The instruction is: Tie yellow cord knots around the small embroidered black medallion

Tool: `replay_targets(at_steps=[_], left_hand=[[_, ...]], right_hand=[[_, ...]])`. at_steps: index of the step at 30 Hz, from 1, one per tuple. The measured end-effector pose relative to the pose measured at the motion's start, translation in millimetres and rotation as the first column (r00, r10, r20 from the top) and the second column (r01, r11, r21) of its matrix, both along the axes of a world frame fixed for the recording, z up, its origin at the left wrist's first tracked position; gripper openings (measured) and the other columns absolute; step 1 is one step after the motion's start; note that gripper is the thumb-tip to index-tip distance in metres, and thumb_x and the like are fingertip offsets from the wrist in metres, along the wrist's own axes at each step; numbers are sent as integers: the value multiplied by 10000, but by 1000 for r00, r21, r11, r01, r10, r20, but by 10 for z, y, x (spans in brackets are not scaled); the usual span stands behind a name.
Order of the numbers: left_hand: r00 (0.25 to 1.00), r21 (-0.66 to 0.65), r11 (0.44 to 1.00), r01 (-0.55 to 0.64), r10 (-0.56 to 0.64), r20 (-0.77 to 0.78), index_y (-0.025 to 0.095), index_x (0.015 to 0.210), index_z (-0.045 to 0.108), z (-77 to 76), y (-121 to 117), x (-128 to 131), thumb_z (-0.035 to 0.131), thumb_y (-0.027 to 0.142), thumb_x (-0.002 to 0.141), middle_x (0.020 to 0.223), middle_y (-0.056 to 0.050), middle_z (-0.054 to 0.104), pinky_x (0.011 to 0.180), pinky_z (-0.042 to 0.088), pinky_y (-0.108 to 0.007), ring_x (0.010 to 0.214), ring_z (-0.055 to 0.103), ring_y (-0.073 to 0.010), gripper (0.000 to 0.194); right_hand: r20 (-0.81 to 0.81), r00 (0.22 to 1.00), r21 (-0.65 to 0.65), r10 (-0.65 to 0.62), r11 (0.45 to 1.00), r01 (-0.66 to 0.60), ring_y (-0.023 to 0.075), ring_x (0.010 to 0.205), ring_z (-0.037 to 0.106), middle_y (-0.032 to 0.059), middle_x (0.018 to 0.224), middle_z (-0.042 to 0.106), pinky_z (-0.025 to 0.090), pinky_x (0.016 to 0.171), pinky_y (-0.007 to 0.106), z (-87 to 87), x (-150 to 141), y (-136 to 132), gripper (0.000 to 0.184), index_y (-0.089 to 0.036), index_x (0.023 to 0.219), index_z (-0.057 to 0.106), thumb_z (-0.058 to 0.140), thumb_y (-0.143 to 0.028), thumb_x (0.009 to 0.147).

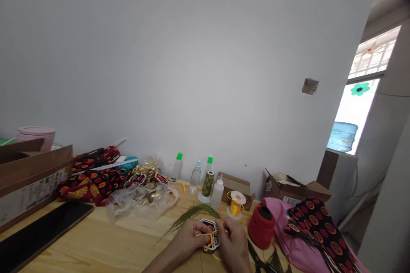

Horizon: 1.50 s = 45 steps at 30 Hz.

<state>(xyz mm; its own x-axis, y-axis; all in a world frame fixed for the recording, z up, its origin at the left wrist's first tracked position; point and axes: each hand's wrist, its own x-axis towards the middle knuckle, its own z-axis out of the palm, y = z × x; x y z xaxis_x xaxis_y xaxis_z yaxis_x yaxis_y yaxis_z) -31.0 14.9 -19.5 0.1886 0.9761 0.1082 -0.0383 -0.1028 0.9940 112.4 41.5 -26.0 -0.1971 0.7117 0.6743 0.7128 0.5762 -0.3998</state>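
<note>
A small dark plaque with pale openwork edging [215, 241] sits between my two hands just above the table. Yellow cord [209, 239] loops across its face. My left hand [188, 239] is closed, its thumb and fingers pinching the cord at the plaque's left side. On the other side, my right hand [235, 241] is closed on the cord by the plaque's right edge, and some fingertips are hidden. Behind the hands lies a bundle of olive-green threads [192, 213]. A spool of yellow cord [236, 207] stands past my right hand.
Black scissors [261, 262] and a red thread cone [262, 228] are at the right, beside pink cloth [304, 239]. Along the wall stand a white squeeze bottle [218, 194] and a green thread spool [208, 185]. A plastic bag of metal bells [144, 202] lies left, near a black tray [41, 239].
</note>
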Motion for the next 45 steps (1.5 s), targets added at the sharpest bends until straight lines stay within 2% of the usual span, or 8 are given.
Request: replay_targets(at_steps=[5,14,20,24,28,33,39,45], left_hand=[[989,73,996,-50,60,-137,81,596,675,5,-5,-16,628,365,538,531,-23,620,524,367,-205,509,484,-110,294],[963,53,993,-105,115,-242,85,563,660,49,-35,12,610,402,533,471,13,562,490,331,-193,479,427,-96,322],[979,53,994,-98,106,-173,101,619,660,-16,-22,1,641,407,503,579,-11,613,551,366,-216,554,486,-125,327],[984,49,994,-102,108,-144,80,611,652,-65,11,-14,639,379,520,573,-24,616,543,376,-220,541,493,-121,313],[975,35,989,-143,147,-166,86,606,649,-45,8,-13,644,361,504,566,-18,619,536,381,-219,542,501,-126,294],[966,77,991,-109,124,-227,82,580,660,46,-38,4,619,333,537,520,-8,603,519,359,-205,497,477,-109,258],[954,81,992,-97,116,-278,100,582,671,50,-53,6,606,301,542,502,1,599,506,344,-195,492,463,-107,215],[948,101,988,-114,138,-285,92,580,667,49,-60,15,598,290,551,507,-4,593,501,346,-191,487,459,-104,212]], right_hand=[[38,999,-13,16,1000,-15,79,434,410,-27,454,475,240,425,186,-6,-20,-9,369,-156,484,484,387,-359,777],[95,994,25,-44,999,42,103,463,465,-4,504,537,241,440,202,50,-35,-72,332,-176,530,511,378,-344,784],[33,996,-67,-87,994,89,101,444,451,-6,474,520,243,432,199,63,-30,-66,377,-167,496,498,366,-372,784],[-37,999,-142,-5,990,-1,91,441,427,-18,453,487,243,418,188,39,-23,-46,402,-157,481,491,361,-391,781],[-112,992,-135,54,988,-69,85,432,407,-27,445,467,239,407,183,4,-37,-34,391,-151,478,495,385,-388,769],[-43,999,-119,5,993,-10,83,430,401,-30,440,460,231,407,184,19,-34,-38,397,-153,477,506,382,-393,768],[37,998,-57,-43,997,45,86,418,408,-18,439,486,223,408,193,48,-51,-60,386,-160,470,511,390,-378,764],[-5,999,-110,-43,993,42,99,433,429,-13,451,504,235,412,193,15,-50,-49,385,-164,479,513,388,-391,762]])
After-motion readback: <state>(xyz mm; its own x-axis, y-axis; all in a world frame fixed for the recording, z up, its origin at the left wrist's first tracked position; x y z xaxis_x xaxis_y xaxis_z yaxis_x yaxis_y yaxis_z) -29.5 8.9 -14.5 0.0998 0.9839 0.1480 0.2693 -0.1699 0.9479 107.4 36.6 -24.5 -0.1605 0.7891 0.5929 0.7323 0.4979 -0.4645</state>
